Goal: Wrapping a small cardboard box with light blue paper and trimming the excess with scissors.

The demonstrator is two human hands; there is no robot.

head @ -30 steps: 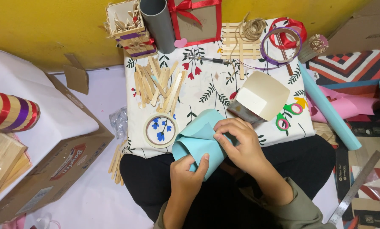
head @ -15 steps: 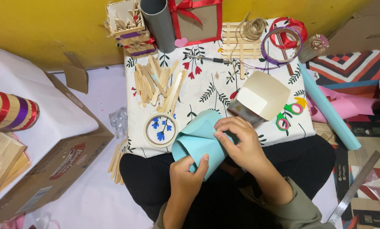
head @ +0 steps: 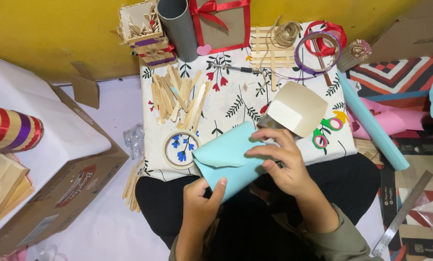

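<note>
Around: a pile of flat pale wooden craft sticks (head: 178, 99) lies above the roll, a round tape ring with blue flowers (head: 180, 149) just left of it, a folded cream card piece (head: 298, 113) upper right, a long light blue paper tube (head: 371, 126) at right.
In the way: nothing lies over the roll but the hands.
Thing: rolled light blue paper sheet (head: 226, 162), centre of the frame, over the table's near edge.
Axis: long axis runs lower left to upper right.
Left hand (head: 199, 205): fingers closed on the roll's lower edge.
Right hand (head: 284, 166): fingers curled over the roll's right end, holding it.
Surface: small table with white floral cloth (head: 240, 94).
Room: yellow wall (head: 57, 34) at top, brown cardboard box (head: 57, 193) at left.
</note>
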